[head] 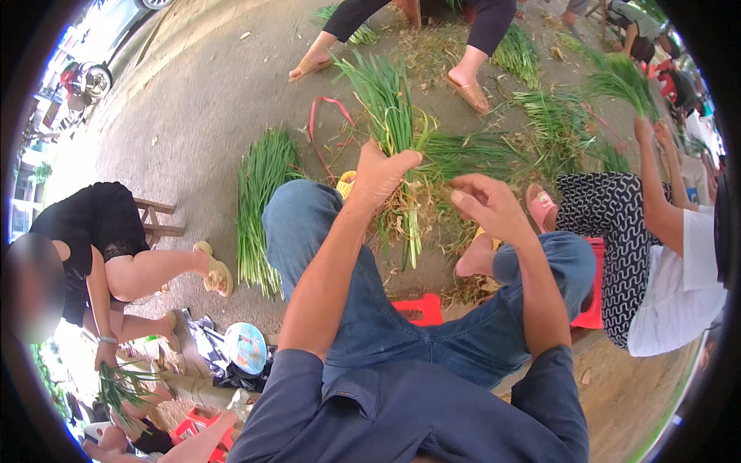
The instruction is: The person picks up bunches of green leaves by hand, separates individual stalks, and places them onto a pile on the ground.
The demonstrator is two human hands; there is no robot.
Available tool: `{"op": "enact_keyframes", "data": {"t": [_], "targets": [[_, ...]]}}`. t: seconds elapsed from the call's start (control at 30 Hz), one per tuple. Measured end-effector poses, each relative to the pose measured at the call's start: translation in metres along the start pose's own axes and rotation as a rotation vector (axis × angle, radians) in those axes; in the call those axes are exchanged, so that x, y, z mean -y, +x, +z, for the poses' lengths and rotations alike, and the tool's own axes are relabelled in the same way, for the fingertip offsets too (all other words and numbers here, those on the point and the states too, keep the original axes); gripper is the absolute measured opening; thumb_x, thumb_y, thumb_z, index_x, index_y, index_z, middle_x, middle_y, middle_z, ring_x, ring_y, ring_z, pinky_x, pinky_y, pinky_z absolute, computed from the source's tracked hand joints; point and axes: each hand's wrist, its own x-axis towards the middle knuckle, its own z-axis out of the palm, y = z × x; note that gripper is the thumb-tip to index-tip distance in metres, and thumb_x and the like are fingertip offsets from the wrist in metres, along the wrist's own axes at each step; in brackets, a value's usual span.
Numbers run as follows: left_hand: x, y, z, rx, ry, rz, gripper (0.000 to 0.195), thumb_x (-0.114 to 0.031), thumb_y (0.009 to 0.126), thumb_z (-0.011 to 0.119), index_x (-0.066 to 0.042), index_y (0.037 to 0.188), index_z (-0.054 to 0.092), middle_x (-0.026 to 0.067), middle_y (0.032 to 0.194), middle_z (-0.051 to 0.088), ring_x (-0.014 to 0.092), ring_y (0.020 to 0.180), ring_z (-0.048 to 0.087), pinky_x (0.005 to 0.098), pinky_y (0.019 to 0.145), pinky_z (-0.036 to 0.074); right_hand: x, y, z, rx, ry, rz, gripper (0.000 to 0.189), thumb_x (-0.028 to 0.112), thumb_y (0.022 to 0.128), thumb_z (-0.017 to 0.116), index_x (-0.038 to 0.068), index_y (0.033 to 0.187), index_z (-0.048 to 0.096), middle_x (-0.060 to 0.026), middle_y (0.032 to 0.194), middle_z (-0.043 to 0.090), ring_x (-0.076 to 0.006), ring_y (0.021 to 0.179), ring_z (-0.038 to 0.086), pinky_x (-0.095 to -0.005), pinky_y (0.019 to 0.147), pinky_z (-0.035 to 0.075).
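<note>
My left hand (383,173) grips a bunch of long green leafy stalks, which look like garlic chives (385,107). Their leaf tips point away from me, and the pale stem ends hang below my fist. Dry yellow-brown leaves (399,202) cling around those stems. Just right of the bunch is my right hand (489,205), its fingers loosely curled and apart, with nothing clearly held. Beneath and beyond it, more chives (469,153) lie on the ground among dry trimmings. On the left, beside my knee, rests a large pile of chives (266,208).
A red plastic stool (425,309) shows between my legs. Pink ribbon (315,124) lies ahead. Someone's sandalled foot (469,87) is across from me. At right, a person's hands (651,130) hold chives. A round fan (246,347) sits on black plastic bags at lower left.
</note>
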Motion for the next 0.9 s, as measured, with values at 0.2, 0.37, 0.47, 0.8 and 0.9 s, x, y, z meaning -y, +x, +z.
{"op": "enact_keyframes", "data": {"t": [0.2, 0.37, 0.47, 0.8, 0.9], "targets": [[0.004, 0.001, 0.013, 0.053, -0.032, 0.016, 0.027, -0.007, 0.069, 0.066, -0.001, 0.094, 0.057, 0.0035, 0.075, 0.058, 0.012, 0.066, 0.055, 0.0274, 0.050, 0.046, 0.011, 0.000, 0.016, 0.001, 0.051, 0.016, 0.032, 0.028, 0.084, 0.061, -0.003, 0.092, 0.062, -0.0027, 0.063, 0.055, -0.0077, 0.056, 0.047, -0.0255, 0.050, 0.038], [-0.001, 0.002, 0.013, -0.012, -0.040, -0.032, 0.025, -0.007, 0.069, 0.066, 0.000, 0.091, 0.057, 0.0048, 0.071, 0.057, 0.013, 0.059, 0.055, 0.0283, 0.047, 0.047, 0.014, -0.012, 0.006, 0.045, -0.140, 0.010, 0.022, 0.020, 0.080, 0.061, -0.002, 0.081, 0.063, -0.0054, 0.059, 0.055, -0.0123, 0.054, 0.049, -0.0288, 0.050, 0.039], [0.001, 0.005, 0.001, -0.040, -0.092, -0.088, 0.028, -0.007, 0.067, 0.066, 0.000, 0.093, 0.057, 0.0040, 0.082, 0.060, 0.013, 0.070, 0.055, 0.0268, 0.064, 0.046, 0.005, -0.024, -0.007, 0.298, -0.382, -0.043, 0.020, 0.018, 0.077, 0.059, -0.001, 0.081, 0.064, -0.0092, 0.066, 0.062, -0.0198, 0.060, 0.058, -0.0304, 0.052, 0.042], [-0.024, -0.002, -0.015, -0.068, -0.161, -0.126, 0.021, -0.009, 0.070, 0.066, 0.003, 0.085, 0.056, 0.0057, 0.065, 0.055, 0.014, 0.052, 0.054, 0.0280, 0.041, 0.045, -0.066, -0.026, -0.003, 0.379, -0.990, 0.046, 0.018, 0.022, 0.067, 0.059, 0.004, 0.067, 0.064, -0.0158, 0.066, 0.061, -0.0370, 0.069, 0.060, -0.0441, 0.063, 0.047], [-0.023, -0.001, -0.010, -0.062, -0.175, -0.133, 0.021, -0.009, 0.070, 0.066, 0.003, 0.084, 0.057, 0.0064, 0.066, 0.055, 0.014, 0.051, 0.054, 0.0280, 0.040, 0.045, -0.043, -0.018, -0.019, 0.231, -0.853, -0.086, 0.024, 0.016, 0.073, 0.059, 0.004, 0.093, 0.064, -0.0158, 0.089, 0.062, -0.0334, 0.077, 0.061, -0.0410, 0.066, 0.049]]}}
